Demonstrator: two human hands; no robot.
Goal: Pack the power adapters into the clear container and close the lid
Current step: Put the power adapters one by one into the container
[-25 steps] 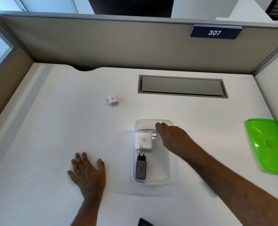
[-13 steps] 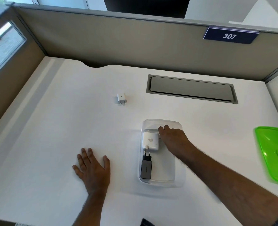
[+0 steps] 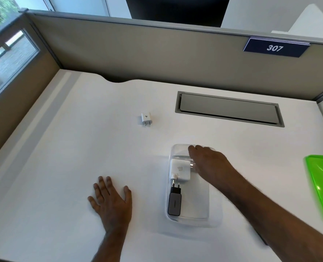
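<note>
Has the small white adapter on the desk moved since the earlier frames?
No. The small white adapter sits the same gap left of the grey desk hatch; only the camera shifted.

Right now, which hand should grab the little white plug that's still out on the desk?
Probably the left hand. It lies flat and empty on the desk, on the same side as the small white adapter. The right hand is busy inside the clear container, by the large white adapter.
</note>
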